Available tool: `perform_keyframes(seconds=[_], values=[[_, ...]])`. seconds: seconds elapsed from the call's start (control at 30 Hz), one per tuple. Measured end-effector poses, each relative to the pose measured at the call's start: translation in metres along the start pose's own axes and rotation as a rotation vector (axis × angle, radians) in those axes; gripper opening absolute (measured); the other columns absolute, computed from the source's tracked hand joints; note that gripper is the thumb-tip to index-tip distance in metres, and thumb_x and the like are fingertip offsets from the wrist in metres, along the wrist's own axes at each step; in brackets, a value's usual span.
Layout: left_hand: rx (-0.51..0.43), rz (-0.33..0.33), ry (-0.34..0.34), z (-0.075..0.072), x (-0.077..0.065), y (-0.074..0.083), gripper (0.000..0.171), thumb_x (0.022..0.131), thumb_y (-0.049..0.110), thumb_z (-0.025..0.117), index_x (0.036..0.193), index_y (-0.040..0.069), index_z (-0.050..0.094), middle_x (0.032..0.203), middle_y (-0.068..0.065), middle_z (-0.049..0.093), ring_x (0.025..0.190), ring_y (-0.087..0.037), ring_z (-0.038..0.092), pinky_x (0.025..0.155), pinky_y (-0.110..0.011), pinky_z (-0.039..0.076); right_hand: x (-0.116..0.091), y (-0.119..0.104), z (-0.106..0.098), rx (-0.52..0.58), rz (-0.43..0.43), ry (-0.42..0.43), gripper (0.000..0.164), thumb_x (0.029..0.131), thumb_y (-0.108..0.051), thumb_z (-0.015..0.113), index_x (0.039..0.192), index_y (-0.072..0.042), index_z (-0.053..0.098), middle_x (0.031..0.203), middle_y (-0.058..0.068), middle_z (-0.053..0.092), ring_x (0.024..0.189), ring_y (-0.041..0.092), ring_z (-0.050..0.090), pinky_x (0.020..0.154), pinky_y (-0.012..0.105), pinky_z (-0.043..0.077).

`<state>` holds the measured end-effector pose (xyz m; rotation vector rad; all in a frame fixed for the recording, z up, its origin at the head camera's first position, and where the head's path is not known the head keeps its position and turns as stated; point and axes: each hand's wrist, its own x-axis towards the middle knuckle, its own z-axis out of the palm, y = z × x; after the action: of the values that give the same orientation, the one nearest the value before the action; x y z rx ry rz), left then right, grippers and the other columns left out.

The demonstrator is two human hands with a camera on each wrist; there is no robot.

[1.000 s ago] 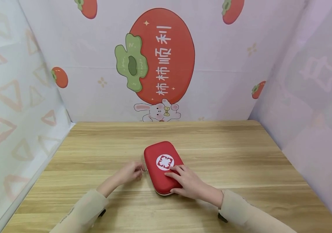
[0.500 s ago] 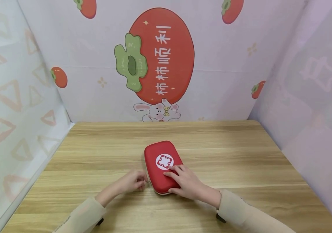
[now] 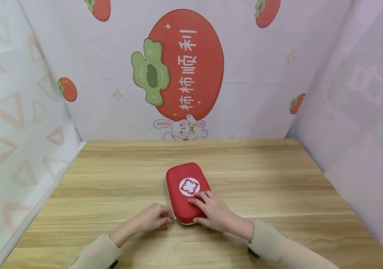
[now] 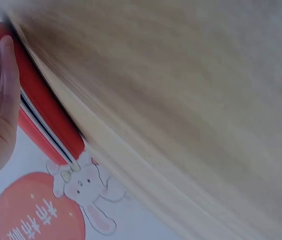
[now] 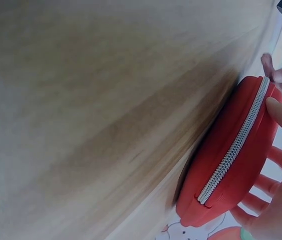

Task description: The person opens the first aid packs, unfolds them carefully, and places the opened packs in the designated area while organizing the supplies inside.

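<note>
A red zippered first-aid case point(image 3: 182, 201) with a white round emblem point(image 3: 189, 186) lies flat and slightly turned on the table. At its near left corner my left hand point(image 3: 153, 216) pinches the small zipper pull point(image 3: 174, 218), mostly hidden by the fingers. Along the left side, in the left wrist view, the zipper point(image 4: 43, 125) shows a dark gap between its two rows. Its teeth point(image 5: 235, 142) are joined on the near end in the right wrist view. My right hand point(image 3: 219, 213) presses the lid with spread, fairly straight fingers, thumb at the near edge.
The wooden table point(image 3: 262, 172) extends around the case on all sides. A white printed cloth point(image 3: 258, 108) with a large persimmon picture hangs behind it. More pale cloth hangs at the left point(image 3: 19, 149) and right point(image 3: 356, 123).
My left hand has drawn the zipper pull along the case's left side towards me, to the near left corner. The right hand has stayed on the lid, and the case has hardly shifted.
</note>
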<state>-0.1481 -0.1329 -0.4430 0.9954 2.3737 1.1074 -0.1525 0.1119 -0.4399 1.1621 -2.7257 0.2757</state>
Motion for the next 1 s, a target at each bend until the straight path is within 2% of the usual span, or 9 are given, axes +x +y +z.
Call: perform_keyframes(seconds=[0.1,0.17,0.33,0.43,0.63,0.83,0.93,1.0], values=[[-0.008,0.004,-0.024,0.005,0.000,0.006,0.007,0.081,-0.005,0.054,0.078,0.000,0.058,0.062,-0.003,0.060,0.054,-0.004,0.055,0.048,-0.015,0.047,0.000,-0.001,0.001,0.001,-0.002,0.006,0.053,0.078,-0.045,0.060,0.124,-0.021,0.049,0.121,0.003,0.046,0.108,0.018,0.041,0.092,0.035,0.039],[0.026,0.020,-0.024,0.008,0.001,0.008,0.007,0.081,-0.004,0.055,0.078,0.002,0.058,0.062,-0.001,0.060,0.054,-0.003,0.055,0.048,-0.014,0.046,0.001,0.000,0.001,0.009,-0.006,0.017,0.053,0.078,-0.045,0.061,0.123,-0.020,0.049,0.120,0.004,0.046,0.107,0.018,0.041,0.091,0.035,0.039],[0.148,0.077,0.040,0.008,0.000,0.009,0.009,0.081,-0.003,0.056,0.077,0.005,0.059,0.061,0.002,0.059,0.055,0.000,0.052,0.049,-0.012,0.043,0.001,0.003,0.002,0.028,-0.033,0.050,0.053,0.076,-0.043,0.064,0.122,-0.019,0.051,0.119,0.004,0.048,0.106,0.018,0.041,0.090,0.035,0.040],[0.158,0.083,0.071,0.006,-0.002,0.005,0.010,0.081,-0.003,0.056,0.078,0.005,0.060,0.062,0.003,0.059,0.057,0.000,0.052,0.051,-0.012,0.043,0.000,0.005,0.002,0.033,-0.058,0.056,0.053,0.075,-0.041,0.065,0.121,-0.018,0.052,0.119,0.004,0.048,0.107,0.019,0.041,0.090,0.037,0.040],[0.155,0.015,0.118,-0.005,-0.006,-0.006,0.010,0.081,-0.004,0.055,0.076,0.005,0.059,0.063,0.001,0.059,0.057,-0.001,0.051,0.050,-0.015,0.044,-0.008,0.008,-0.003,0.043,-0.136,0.086,0.050,0.074,-0.032,0.068,0.118,-0.014,0.055,0.118,0.005,0.050,0.109,0.021,0.043,0.091,0.038,0.040],[0.187,-0.070,0.149,-0.017,-0.002,-0.015,0.011,0.081,-0.005,0.053,0.078,0.004,0.059,0.064,0.000,0.058,0.058,-0.003,0.050,0.051,-0.018,0.043,-0.013,0.009,-0.006,0.026,-0.204,0.121,0.048,0.072,-0.028,0.070,0.115,-0.012,0.057,0.116,0.005,0.052,0.107,0.020,0.045,0.088,0.035,0.042],[0.208,-0.089,0.168,-0.021,0.003,-0.019,0.012,0.081,-0.006,0.052,0.077,0.003,0.058,0.064,0.001,0.057,0.058,-0.003,0.049,0.051,-0.018,0.043,-0.013,0.009,-0.006,0.029,-0.219,0.122,0.047,0.072,-0.027,0.070,0.114,-0.012,0.058,0.114,0.004,0.053,0.106,0.019,0.046,0.087,0.033,0.043],[0.230,-0.078,0.194,-0.023,0.006,-0.021,0.012,0.079,-0.007,0.052,0.076,0.003,0.058,0.064,0.001,0.057,0.057,-0.003,0.048,0.050,-0.019,0.042,-0.014,0.009,-0.005,0.034,-0.233,0.125,0.045,0.071,-0.026,0.070,0.113,-0.012,0.059,0.113,0.003,0.054,0.105,0.018,0.046,0.088,0.032,0.042]])
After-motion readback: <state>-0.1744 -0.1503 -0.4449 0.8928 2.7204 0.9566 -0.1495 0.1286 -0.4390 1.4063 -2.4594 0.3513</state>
